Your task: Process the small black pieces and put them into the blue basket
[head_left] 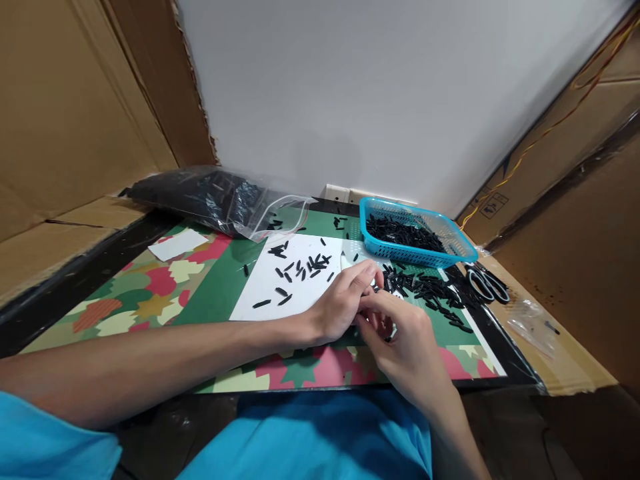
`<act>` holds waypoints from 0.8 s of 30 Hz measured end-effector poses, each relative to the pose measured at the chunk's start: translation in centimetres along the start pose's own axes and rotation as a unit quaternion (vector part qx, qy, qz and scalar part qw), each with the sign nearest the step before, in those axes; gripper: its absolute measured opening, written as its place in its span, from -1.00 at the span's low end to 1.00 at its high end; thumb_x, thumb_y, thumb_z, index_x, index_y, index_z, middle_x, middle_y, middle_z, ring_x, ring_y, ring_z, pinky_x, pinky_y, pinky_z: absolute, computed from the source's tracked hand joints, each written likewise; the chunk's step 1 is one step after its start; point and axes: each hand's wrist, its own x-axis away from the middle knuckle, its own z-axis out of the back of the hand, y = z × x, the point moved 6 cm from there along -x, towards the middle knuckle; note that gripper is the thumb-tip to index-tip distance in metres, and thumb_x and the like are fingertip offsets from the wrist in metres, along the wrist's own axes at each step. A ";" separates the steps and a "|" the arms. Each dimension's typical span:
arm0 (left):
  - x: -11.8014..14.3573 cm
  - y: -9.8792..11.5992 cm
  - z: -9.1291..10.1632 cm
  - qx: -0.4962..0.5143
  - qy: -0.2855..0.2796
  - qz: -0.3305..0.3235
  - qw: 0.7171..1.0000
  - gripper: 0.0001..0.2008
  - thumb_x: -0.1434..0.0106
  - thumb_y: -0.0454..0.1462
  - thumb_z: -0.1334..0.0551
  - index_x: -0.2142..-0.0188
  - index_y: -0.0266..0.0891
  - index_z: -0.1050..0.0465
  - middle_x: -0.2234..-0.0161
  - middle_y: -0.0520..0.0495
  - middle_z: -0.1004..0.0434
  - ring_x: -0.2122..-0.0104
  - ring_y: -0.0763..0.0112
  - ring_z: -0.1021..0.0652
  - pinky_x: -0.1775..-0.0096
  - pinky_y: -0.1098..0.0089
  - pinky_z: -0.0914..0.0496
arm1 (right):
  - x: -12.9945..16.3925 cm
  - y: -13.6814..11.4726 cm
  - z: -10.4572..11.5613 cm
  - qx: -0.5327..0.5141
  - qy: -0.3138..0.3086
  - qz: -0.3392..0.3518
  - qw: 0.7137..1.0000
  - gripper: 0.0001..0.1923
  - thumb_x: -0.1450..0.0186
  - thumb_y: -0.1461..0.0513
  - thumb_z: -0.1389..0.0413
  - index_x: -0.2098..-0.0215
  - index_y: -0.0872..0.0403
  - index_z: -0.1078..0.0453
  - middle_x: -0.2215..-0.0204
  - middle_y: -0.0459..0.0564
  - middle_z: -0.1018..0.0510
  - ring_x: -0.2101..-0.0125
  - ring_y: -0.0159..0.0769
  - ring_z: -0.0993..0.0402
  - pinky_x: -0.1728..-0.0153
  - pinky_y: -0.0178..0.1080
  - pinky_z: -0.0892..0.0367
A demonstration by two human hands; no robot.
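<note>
Hands meet at the white sheet's [280, 287] edge: left hand [345, 303] and right hand [407, 343], fingers pinched on something small, hidden. Black tube pieces [430, 290] lie scattered just beside them, near the blue basket [463, 252].

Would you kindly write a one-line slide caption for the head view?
Left hand and right hand meet over small black pieces beside a blue basket and scissors.

— Colours on the desk mat [150, 293]: green, with red, cream and orange leaf shapes!
— White sheet [295, 280] at its middle, speckled with black pieces [305, 265].
— Far right corner, a bright blue basket [415, 233], black inside. Black-handled scissors [487, 283] beside it.
</note>
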 end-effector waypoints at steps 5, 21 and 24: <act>-0.1 0.1 0.5 -0.024 0.037 0.003 0.999 -0.59 -0.54 0.05 -0.05 0.25 -0.18 -0.37 0.59 0.13 -0.41 0.62 0.47 -0.42 0.54 0.47 -0.24 | 0.1 0.4 -0.5 -0.025 0.028 -0.021 0.999 -0.85 -0.49 0.31 -0.09 0.20 -0.02 -0.47 0.33 -0.12 -0.53 0.40 -0.32 -0.40 0.37 -0.27 -0.22; 0.3 0.1 -0.2 0.087 -0.002 0.055 0.995 -0.63 -0.42 0.00 -0.21 0.39 -0.22 -0.35 0.62 0.13 -0.29 0.67 0.59 -0.25 0.64 0.57 -0.09 | 1.0 1.9 3.5 -0.077 0.263 0.002 0.962 -0.90 -0.53 0.17 -0.17 0.16 -0.01 -0.49 0.35 -0.10 -0.47 0.41 -0.33 -0.48 0.37 -0.28 -0.44; 0.5 0.4 -0.6 0.059 -0.020 0.022 0.998 -0.59 -0.44 0.04 -0.21 0.38 -0.22 -0.34 0.60 0.12 -0.31 0.66 0.58 -0.26 0.63 0.55 -0.12 | 0.6 2.4 3.1 -0.099 0.228 -0.028 0.968 -0.86 -0.53 0.14 -0.17 0.17 0.00 -0.50 0.41 -0.12 -0.48 0.44 -0.33 -0.47 0.43 -0.29 -0.42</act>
